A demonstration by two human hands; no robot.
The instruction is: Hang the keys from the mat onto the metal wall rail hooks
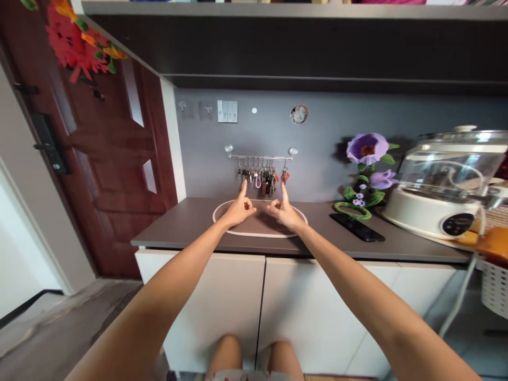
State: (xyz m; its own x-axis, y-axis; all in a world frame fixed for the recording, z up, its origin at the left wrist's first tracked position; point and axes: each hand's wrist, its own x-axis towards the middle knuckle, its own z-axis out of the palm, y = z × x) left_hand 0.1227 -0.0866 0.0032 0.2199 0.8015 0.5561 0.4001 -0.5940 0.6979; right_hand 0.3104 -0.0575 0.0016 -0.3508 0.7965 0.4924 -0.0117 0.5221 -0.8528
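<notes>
Both arms reach forward over an oval brown mat (pixel 262 226) with a pale rim, which lies on the dark countertop. My left hand (pixel 239 209) is above the mat's left part, its index finger stretched upward and the other fingers bent, with nothing visible in it. Mirroring it on the right, my right hand (pixel 283 210) also points a finger up and appears to hold nothing. Behind the fingertips, several keys (pixel 270 182) hang on hooks from a metal rail (pixel 260 157) on the grey wall. Whether a fingertip touches any key, I cannot tell.
A black phone (pixel 357 227) lies to the right, beside purple artificial flowers (pixel 367 151) and a white appliance with a clear cover (pixel 432 203). A dark shelf (pixel 297 47) overhangs the counter. White cabinet doors (pixel 202 301) are below; a red-brown door (pixel 99 159) stands left.
</notes>
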